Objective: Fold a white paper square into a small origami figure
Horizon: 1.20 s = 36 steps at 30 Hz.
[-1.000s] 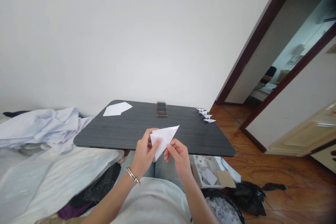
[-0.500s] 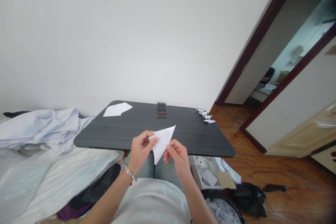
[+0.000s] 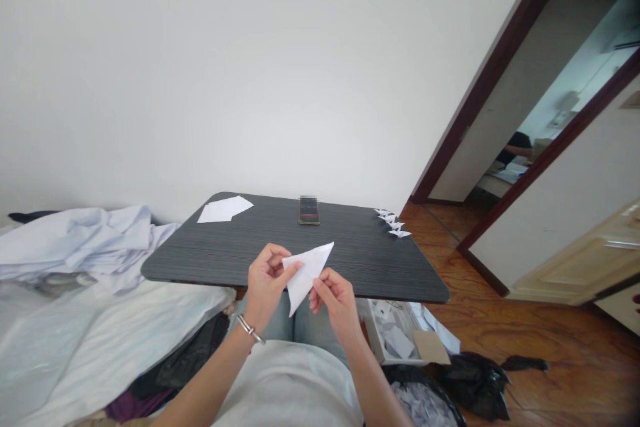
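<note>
A folded sheet of white paper (image 3: 309, 271), roughly triangular with pointed ends, is held up over the front edge of the dark table (image 3: 240, 250). My left hand (image 3: 267, 280) pinches its left side, the thumb lying across the face and the fingers behind. On the lower right edge, my right hand (image 3: 334, 297) grips the paper between thumb and fingertips. Several small folded paper cranes (image 3: 399, 233) stand in a row at the table's right edge. White paper sheets (image 3: 225, 208) lie at the back left.
A phone (image 3: 309, 210) lies at the table's back middle. Below the right side are a box of paper pieces (image 3: 397, 337), a black-lined bin of paper scraps (image 3: 423, 403) and a black plastic bag (image 3: 477, 377). White cloth (image 3: 95, 240) is heaped at left. A person's arm shows through the doorway.
The folded paper has tilted slightly in my hands, its lower tip shifting a little left. Both hands keep their hold. Through the doorway, the person has moved.
</note>
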Each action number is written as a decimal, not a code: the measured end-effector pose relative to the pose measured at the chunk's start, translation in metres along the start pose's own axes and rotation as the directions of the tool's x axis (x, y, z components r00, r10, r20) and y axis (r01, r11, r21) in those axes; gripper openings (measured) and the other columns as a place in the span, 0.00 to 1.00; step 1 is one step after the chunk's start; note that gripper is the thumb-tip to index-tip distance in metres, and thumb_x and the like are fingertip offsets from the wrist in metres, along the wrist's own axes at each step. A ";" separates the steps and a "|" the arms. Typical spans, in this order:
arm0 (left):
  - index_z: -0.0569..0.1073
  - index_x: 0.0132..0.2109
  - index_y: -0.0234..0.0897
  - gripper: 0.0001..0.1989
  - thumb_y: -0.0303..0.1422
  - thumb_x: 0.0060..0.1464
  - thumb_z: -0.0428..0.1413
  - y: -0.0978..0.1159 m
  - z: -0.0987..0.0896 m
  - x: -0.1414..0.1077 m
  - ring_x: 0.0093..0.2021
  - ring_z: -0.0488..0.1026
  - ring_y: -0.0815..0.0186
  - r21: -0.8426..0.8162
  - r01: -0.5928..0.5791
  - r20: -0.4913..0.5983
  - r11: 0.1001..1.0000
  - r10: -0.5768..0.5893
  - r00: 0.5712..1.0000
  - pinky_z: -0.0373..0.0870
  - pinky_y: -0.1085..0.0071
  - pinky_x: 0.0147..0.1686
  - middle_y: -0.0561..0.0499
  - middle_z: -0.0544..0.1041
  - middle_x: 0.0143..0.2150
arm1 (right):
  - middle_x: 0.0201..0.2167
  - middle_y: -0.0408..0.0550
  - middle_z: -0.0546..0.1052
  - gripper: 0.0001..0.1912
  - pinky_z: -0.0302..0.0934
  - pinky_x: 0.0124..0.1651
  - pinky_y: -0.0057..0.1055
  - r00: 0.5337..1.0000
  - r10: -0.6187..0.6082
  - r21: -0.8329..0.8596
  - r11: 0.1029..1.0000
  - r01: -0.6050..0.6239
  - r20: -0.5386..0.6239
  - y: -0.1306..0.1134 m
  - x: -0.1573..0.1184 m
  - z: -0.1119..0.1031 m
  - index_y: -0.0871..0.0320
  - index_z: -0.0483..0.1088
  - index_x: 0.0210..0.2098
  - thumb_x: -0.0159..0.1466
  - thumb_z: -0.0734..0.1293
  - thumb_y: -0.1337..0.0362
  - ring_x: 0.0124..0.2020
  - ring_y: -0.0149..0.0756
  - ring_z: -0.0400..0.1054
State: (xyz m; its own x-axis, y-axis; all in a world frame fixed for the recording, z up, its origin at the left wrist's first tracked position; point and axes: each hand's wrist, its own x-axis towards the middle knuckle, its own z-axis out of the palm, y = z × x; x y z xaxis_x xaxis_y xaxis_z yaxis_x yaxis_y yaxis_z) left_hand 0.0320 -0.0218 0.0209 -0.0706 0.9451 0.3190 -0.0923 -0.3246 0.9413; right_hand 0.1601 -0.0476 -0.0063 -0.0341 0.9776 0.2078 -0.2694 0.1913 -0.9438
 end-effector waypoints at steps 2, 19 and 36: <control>0.64 0.34 0.35 0.13 0.32 0.41 0.60 0.001 0.000 0.000 0.18 0.60 0.76 -0.006 -0.005 0.007 1.000 0.005 1.000 0.56 0.81 0.17 0.60 0.66 0.18 | 0.13 0.38 0.66 0.13 0.55 0.15 0.19 1.000 0.003 -0.005 1.000 -0.003 -0.001 0.000 0.000 0.000 0.59 0.62 0.20 0.56 0.64 0.57 0.13 0.23 0.58; 0.71 0.28 0.33 0.06 0.33 0.45 0.56 0.002 -0.002 -0.008 0.25 0.70 0.70 0.216 -0.133 0.072 0.967 0.120 0.990 0.66 0.77 0.26 0.52 0.75 0.25 | 0.15 0.40 0.69 0.11 0.58 0.15 0.20 0.997 0.007 0.025 1.000 -0.005 -0.082 0.011 0.005 -0.002 0.62 0.67 0.23 0.53 0.67 0.59 0.13 0.23 0.61; 0.62 0.21 0.32 0.15 0.37 0.42 0.58 -0.005 -0.004 0.001 0.19 0.59 0.76 0.089 0.092 0.093 0.992 -0.100 0.991 0.55 0.80 0.19 0.58 0.63 0.17 | 0.19 0.41 0.70 0.11 0.58 0.15 0.20 0.992 -0.057 0.007 0.998 0.058 -0.113 0.009 0.005 -0.005 0.60 0.66 0.33 0.57 0.63 0.58 0.15 0.24 0.63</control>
State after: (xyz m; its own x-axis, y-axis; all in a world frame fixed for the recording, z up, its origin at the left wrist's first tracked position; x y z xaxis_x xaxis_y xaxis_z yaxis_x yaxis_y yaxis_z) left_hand 0.0280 -0.0192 0.0161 0.0315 0.9723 0.2316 -0.0097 -0.2315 0.9728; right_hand 0.1626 -0.0409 -0.0151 0.0908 0.9687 0.2310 -0.2777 0.2474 -0.9283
